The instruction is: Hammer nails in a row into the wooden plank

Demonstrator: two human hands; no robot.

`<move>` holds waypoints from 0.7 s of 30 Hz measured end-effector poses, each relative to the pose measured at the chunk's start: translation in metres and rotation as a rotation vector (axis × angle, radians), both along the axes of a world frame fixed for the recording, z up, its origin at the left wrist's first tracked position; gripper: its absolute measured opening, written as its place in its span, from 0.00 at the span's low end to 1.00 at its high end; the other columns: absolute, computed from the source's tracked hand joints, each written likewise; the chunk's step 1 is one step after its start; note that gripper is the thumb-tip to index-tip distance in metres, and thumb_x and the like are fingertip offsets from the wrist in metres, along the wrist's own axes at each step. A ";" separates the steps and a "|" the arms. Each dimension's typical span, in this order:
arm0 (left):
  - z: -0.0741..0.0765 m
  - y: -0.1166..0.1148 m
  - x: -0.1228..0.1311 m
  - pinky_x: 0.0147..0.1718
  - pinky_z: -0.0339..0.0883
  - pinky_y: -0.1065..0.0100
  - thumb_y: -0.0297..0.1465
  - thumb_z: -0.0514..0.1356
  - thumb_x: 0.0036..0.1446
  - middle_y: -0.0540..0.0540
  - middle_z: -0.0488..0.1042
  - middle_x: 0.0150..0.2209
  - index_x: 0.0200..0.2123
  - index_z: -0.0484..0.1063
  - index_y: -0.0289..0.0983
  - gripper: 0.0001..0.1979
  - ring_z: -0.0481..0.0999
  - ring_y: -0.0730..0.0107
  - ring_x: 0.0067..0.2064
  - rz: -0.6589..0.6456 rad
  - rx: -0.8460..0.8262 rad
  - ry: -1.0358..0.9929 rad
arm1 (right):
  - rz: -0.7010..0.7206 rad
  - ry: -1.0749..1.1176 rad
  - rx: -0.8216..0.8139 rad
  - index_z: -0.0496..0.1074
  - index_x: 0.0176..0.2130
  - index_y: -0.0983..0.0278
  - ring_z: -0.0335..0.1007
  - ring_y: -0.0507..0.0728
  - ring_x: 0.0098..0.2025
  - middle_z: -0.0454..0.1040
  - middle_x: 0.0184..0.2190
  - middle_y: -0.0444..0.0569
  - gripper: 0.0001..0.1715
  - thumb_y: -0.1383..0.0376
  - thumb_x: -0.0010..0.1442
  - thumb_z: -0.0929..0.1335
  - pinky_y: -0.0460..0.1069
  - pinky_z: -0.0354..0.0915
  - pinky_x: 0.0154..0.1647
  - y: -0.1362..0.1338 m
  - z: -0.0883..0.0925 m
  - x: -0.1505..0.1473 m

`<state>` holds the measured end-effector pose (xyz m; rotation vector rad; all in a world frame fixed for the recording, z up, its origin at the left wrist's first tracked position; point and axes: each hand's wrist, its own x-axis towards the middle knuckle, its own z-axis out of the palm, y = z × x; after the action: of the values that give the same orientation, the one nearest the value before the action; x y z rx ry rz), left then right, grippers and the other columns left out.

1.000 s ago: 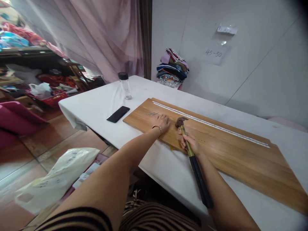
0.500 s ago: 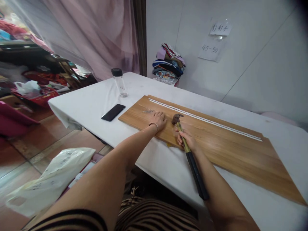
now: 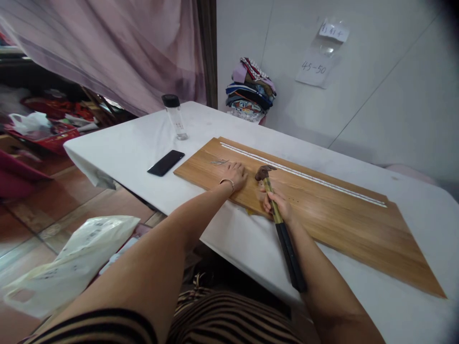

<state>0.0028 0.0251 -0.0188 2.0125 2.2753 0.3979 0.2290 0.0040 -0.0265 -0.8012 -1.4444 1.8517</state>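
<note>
A long wooden board [image 3: 344,215] lies on a white table [image 3: 136,143], with a white strip [image 3: 304,177] along its far edge. My right hand [image 3: 278,203] grips a hammer [image 3: 278,220] high on its handle, and the rusty head hovers just above the board. My left hand [image 3: 234,174] rests palm down on the board, its fingers spread, a bangle on the wrist. A few loose nails [image 3: 218,162] lie on the board just left of that hand.
A black phone [image 3: 166,162] and a clear bottle with a black cap [image 3: 174,117] sit on the table left of the board. Folded clothes [image 3: 251,91] are stacked against the wall. A white plastic bag [image 3: 75,258] lies on the floor at my left.
The view has shifted slightly; both hands stay in much the same place on the board, with the hammer still held above it.
</note>
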 end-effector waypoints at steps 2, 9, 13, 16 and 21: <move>-0.002 0.001 -0.001 0.72 0.57 0.53 0.36 0.51 0.73 0.36 0.72 0.69 0.59 0.77 0.36 0.21 0.67 0.52 0.71 0.001 0.001 -0.002 | 0.001 -0.003 -0.008 0.74 0.44 0.62 0.62 0.53 0.17 0.64 0.15 0.35 0.28 0.45 0.54 0.75 0.47 0.53 0.18 0.000 0.000 0.000; -0.008 0.005 -0.004 0.71 0.57 0.53 0.36 0.51 0.74 0.36 0.73 0.68 0.59 0.77 0.37 0.20 0.67 0.52 0.71 -0.010 0.008 0.013 | 0.008 -0.011 0.006 0.73 0.44 0.62 0.62 0.53 0.16 0.64 0.15 0.35 0.28 0.45 0.55 0.75 0.47 0.53 0.18 -0.001 0.000 -0.001; -0.010 0.006 -0.005 0.72 0.56 0.53 0.37 0.52 0.74 0.36 0.73 0.68 0.59 0.77 0.37 0.20 0.67 0.51 0.71 -0.009 0.007 0.014 | 0.006 -0.023 0.006 0.73 0.44 0.62 0.61 0.53 0.16 0.64 0.15 0.35 0.29 0.44 0.55 0.75 0.47 0.51 0.17 0.000 0.000 0.000; -0.011 0.006 -0.005 0.72 0.56 0.52 0.37 0.52 0.74 0.36 0.72 0.69 0.59 0.77 0.36 0.20 0.67 0.51 0.71 -0.016 0.011 0.019 | 0.013 -0.038 0.011 0.73 0.43 0.62 0.62 0.52 0.16 0.66 0.15 0.35 0.28 0.44 0.55 0.75 0.47 0.52 0.17 0.000 0.001 0.000; -0.009 0.005 -0.004 0.72 0.57 0.53 0.38 0.52 0.74 0.36 0.73 0.69 0.59 0.77 0.36 0.20 0.67 0.52 0.71 -0.008 0.007 0.024 | 0.023 0.003 0.023 0.73 0.44 0.62 0.62 0.53 0.16 0.65 0.15 0.35 0.29 0.44 0.55 0.76 0.47 0.54 0.18 -0.001 0.003 0.000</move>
<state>-0.0015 0.0301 -0.0275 2.0398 2.2821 0.3845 0.2290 0.0026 -0.0230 -0.7731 -1.4761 1.8495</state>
